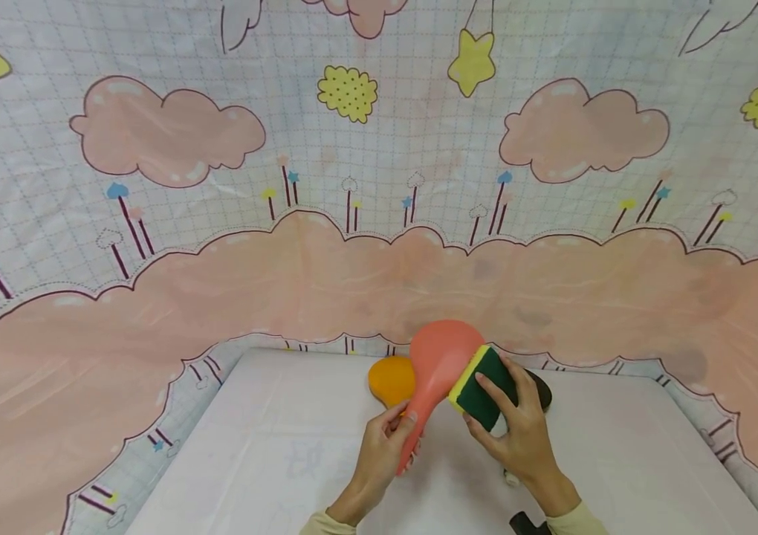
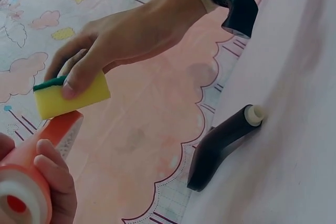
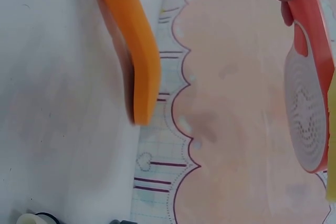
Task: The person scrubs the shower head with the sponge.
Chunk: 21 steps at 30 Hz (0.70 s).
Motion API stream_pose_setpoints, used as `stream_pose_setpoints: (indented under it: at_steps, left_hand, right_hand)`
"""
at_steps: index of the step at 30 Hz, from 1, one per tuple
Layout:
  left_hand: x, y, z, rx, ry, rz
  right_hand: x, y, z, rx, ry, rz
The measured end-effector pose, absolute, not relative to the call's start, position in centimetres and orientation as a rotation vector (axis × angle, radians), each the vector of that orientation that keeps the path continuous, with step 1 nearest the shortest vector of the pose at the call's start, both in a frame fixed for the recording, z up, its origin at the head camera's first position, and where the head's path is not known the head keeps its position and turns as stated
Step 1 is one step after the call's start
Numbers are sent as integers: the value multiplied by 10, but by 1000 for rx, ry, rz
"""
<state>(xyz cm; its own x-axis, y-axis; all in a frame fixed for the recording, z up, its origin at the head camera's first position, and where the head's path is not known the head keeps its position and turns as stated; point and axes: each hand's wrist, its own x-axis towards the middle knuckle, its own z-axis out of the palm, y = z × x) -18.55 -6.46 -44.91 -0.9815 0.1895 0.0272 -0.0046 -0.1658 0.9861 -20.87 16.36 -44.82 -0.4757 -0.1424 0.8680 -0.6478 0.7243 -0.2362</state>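
My left hand (image 1: 379,449) grips the handle of a coral shower head (image 1: 444,355), whose smooth back faces the head camera. Its white perforated face (image 3: 304,111) shows in the right wrist view, and its hollow handle end is near in the left wrist view. Thumb and fingers of my right hand (image 1: 526,435) hold a yellow-and-green sponge (image 1: 486,386) by its edges. The sponge's yellow side lies against the right edge of the shower head's back, green side outward. In the left wrist view, the sponge (image 2: 76,98) appears to touch the shower head.
An orange shower head (image 1: 391,380) lies on the white table (image 1: 252,446), behind the coral one. A black shower head (image 2: 220,145) lies on the table too, partly hidden by my right hand in the head view. A cloud-patterned cloth (image 1: 379,282) hangs beyond the table.
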Motion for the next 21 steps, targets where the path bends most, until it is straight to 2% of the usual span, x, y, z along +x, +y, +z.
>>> stream_pose_setpoints:
  at_steps: [21]
  left_hand:
    - [-193, -76, -452, 239, 1559, 2252]
  right_hand:
    - [-210, 159, -448, 592, -2029, 678]
